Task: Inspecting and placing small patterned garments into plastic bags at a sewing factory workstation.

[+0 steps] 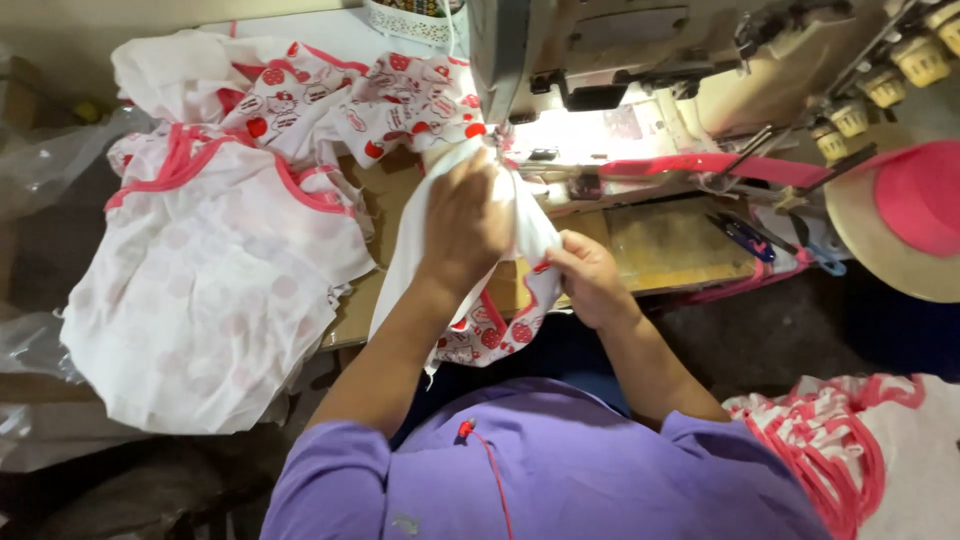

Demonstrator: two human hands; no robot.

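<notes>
A heap of finished white garments w/ pink trim (215,270) is piled at the table's left. The white printed fabric piece (500,300) is pressed flat by the left hand (465,225) near the sewing machine (620,70) needle; its edge is pinched by the right hand (590,280). Light, soft, limp cloth — best gripped at the hem. A lace-edged basket (405,20) sits behind, contents unclear; pink binding tape (700,165) is fed in from the right.
</notes>
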